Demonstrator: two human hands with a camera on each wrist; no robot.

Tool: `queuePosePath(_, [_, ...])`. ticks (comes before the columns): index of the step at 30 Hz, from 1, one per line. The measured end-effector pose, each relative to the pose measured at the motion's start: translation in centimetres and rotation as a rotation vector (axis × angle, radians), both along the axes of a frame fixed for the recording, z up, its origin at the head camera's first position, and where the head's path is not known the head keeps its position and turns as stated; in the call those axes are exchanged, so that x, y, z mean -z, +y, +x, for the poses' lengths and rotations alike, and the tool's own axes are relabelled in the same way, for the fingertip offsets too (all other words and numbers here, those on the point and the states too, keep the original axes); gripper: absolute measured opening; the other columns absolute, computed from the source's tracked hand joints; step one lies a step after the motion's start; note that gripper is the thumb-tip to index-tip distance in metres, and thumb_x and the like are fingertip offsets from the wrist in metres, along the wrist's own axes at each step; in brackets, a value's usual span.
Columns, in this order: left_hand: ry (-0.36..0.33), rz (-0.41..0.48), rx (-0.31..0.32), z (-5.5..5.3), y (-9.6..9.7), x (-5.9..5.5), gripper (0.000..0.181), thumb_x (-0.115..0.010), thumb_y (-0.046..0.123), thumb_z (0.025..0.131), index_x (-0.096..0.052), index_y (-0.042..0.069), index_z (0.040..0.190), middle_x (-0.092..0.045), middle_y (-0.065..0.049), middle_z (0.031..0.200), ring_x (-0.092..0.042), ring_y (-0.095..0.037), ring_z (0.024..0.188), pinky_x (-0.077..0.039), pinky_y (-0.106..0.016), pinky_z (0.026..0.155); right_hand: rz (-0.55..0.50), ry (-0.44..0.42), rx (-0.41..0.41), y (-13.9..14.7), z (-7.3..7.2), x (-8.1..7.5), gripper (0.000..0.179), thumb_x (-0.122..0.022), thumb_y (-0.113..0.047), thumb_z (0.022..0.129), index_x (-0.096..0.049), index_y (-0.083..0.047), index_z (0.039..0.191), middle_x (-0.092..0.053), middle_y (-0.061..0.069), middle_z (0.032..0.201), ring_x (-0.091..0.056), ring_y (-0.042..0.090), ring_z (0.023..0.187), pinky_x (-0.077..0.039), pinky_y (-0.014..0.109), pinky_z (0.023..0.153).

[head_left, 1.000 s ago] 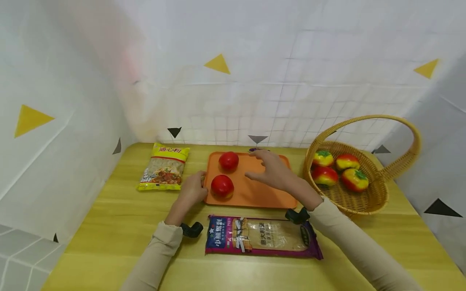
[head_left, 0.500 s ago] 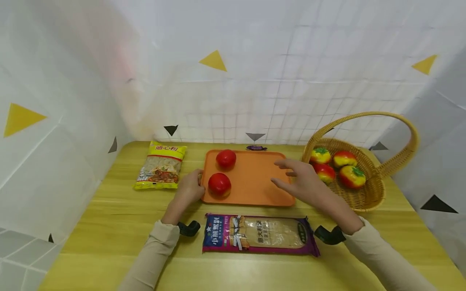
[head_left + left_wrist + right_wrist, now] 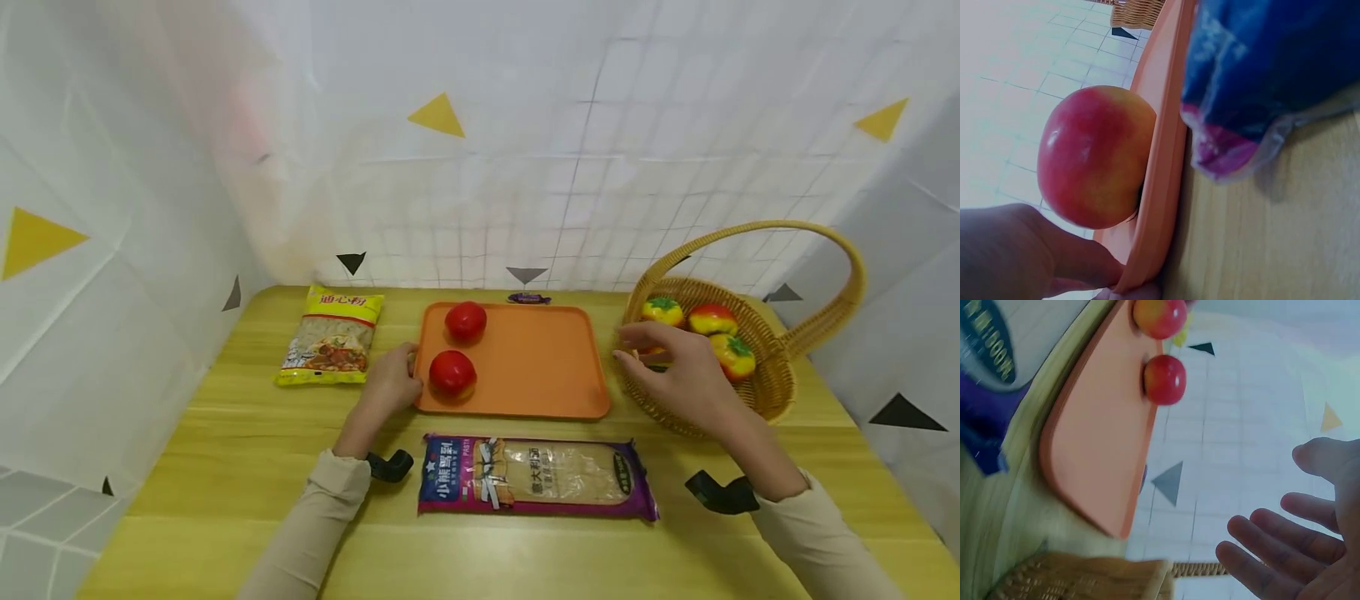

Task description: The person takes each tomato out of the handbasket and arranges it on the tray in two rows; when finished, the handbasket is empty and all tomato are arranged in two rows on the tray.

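With our left hand (image 3: 392,385) we pinched the left rim of the orange tray (image 3: 536,358), the fingers clamped on its edge at the near corner. The tray lay flat on the wooden table (image 3: 487,558), around the middle, toward the far side. On its left half we had two red fruits, the nearer one (image 3: 452,373) just beside our fingers and the farther one (image 3: 466,322) close to the far rim.

Our right hand (image 3: 686,375) hung over the near left part of the wicker basket (image 3: 774,387), to the right of the tray, its thumb and fingers well apart. Inside the basket we saw red-and-yellow fruits (image 3: 713,319) with green tops, one of them mostly hidden behind that hand.

On the near side of the tray lay a purple pasta packet (image 3: 537,477), stretched left to right. To the left of the tray we had a yellow bag (image 3: 330,337), and just beyond the far rim a small purple wrapped piece (image 3: 529,298).
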State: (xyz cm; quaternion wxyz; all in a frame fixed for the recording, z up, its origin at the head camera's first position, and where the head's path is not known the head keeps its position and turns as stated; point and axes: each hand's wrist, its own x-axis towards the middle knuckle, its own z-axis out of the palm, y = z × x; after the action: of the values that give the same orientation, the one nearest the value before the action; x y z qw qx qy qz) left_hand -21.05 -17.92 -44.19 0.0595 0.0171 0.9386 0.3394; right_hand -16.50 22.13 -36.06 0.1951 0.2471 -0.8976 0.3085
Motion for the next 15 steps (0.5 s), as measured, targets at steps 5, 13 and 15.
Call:
queuePosePath(5, [-0.004,-0.005,-0.014,-0.1,0.0,0.2,0.062,-0.065,0.001,0.083,-0.050,0.003,0.144,-0.055,-0.009,0.086,-0.051,-0.025,0.074,-0.040,-0.032,0.060,-0.011,0.025,0.032,1.4,0.4,0.1,0.024,-0.078,-0.007,0.085,-0.074,-0.009,0.109,-0.073,0.003,0.101,-0.070,0.021,0.085,-0.056,0.026,0.071])
queuePosePath(13, [-0.008,0.002,-0.006,-0.1,0.0,0.3,0.062,-0.065,0.002,0.083,-0.050,0.002,0.143,-0.055,-0.010,0.084,-0.051,-0.024,0.071,-0.040,-0.032,0.058,0.023,-0.011,0.131,4.0,0.4,0.2,0.023,-0.076,-0.010,0.088,-0.072,-0.004,0.110,-0.072,0.013,0.102,-0.071,0.030,0.075,-0.052,0.016,0.063])
queuePosePath(15, [-0.012,0.001,-0.006,-0.2,0.1,0.4,0.062,-0.065,0.002,0.083,-0.050,0.002,0.143,-0.055,-0.009,0.084,-0.051,-0.024,0.070,-0.040,-0.031,0.057,0.032,-0.062,0.151,4.6,0.3,0.3,0.026,-0.074,-0.015,0.090,-0.070,-0.003,0.113,-0.070,0.016,0.105,-0.071,0.034,0.078,-0.049,0.011,0.064])
